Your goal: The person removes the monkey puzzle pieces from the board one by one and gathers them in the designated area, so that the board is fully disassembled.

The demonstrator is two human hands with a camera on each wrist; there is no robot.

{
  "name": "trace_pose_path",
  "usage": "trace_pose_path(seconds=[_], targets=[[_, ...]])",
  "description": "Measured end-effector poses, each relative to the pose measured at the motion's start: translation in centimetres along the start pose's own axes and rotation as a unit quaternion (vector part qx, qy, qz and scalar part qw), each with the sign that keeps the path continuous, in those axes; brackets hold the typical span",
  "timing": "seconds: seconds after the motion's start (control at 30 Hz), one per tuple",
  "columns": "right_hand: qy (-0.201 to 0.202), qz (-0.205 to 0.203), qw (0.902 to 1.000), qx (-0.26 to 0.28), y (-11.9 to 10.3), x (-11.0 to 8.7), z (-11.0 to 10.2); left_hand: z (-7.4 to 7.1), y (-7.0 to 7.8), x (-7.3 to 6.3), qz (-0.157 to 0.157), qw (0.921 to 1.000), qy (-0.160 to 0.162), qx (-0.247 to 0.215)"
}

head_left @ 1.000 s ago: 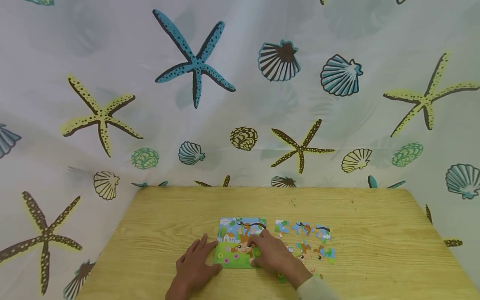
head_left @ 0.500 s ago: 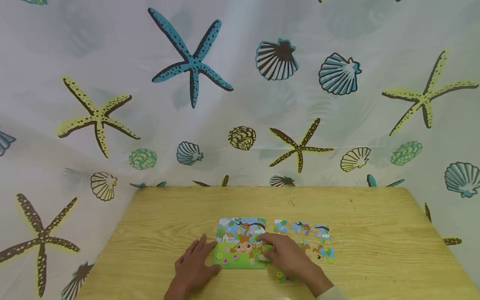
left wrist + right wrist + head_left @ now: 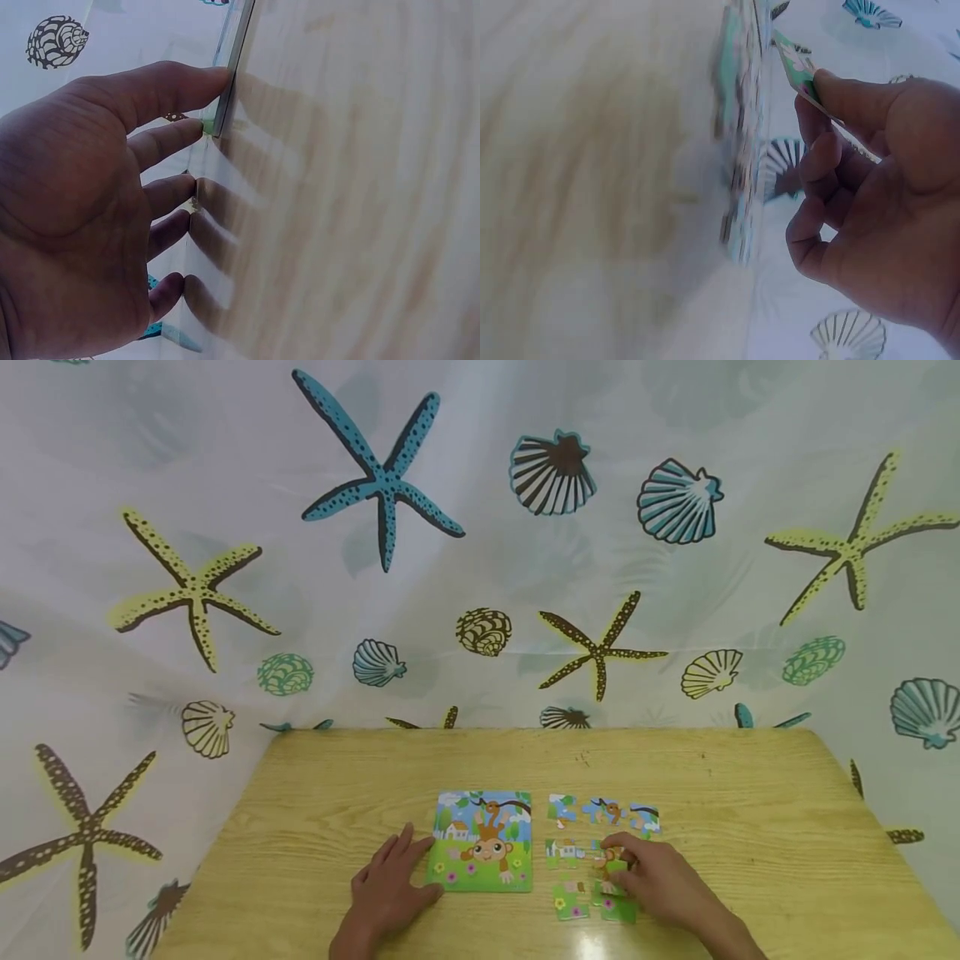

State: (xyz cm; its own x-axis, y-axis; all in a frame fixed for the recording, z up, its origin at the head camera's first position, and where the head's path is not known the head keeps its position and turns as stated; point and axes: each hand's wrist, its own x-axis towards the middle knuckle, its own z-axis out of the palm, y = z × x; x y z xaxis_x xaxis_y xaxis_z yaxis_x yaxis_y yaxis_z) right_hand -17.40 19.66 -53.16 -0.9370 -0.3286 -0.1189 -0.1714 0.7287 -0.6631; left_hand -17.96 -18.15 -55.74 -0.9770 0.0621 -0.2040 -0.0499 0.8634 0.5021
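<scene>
On the wooden table lies a square picture board point(image 3: 480, 868) with a monkey hanging upside down from a branch. My left hand point(image 3: 386, 889) rests at its left side with fingers spread; in the left wrist view the thumb point(image 3: 187, 86) and forefinger touch the board's edge. Right of the board, my right hand point(image 3: 660, 881) pinches a jigsaw piece point(image 3: 799, 71) between thumb and forefinger. The right wrist view shows that piece tilted, raised off the table. Beneath this hand lie loose jigsaw pieces point(image 3: 562, 852) in rough rows, some hidden by it.
A bare wooden tabletop point(image 3: 337, 793) extends around the board and pieces. Behind it and along both sides hangs a white curtain point(image 3: 465, 552) printed with starfish and shells.
My right hand has moved right, from over the picture board to over the loose pieces, carrying the jigsaw piece. The board's right side now shows fully. My left hand stays in place.
</scene>
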Motion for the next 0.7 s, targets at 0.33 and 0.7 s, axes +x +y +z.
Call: trace_pose_path(seconds=[0.33, 0.7], targets=[[-0.006, 0.037, 0.9993, 0.004, 4.3, -3.5, -2.0, -0.1, -0.2, 0.1, -0.004, 1.0, -0.006, 0.0], [-0.002, 0.041, 0.9988, -0.027, 5.4, -3.7, -1.5, -0.2, 0.2, 0.1, -0.005, 0.9999, -0.013, 0.01]])
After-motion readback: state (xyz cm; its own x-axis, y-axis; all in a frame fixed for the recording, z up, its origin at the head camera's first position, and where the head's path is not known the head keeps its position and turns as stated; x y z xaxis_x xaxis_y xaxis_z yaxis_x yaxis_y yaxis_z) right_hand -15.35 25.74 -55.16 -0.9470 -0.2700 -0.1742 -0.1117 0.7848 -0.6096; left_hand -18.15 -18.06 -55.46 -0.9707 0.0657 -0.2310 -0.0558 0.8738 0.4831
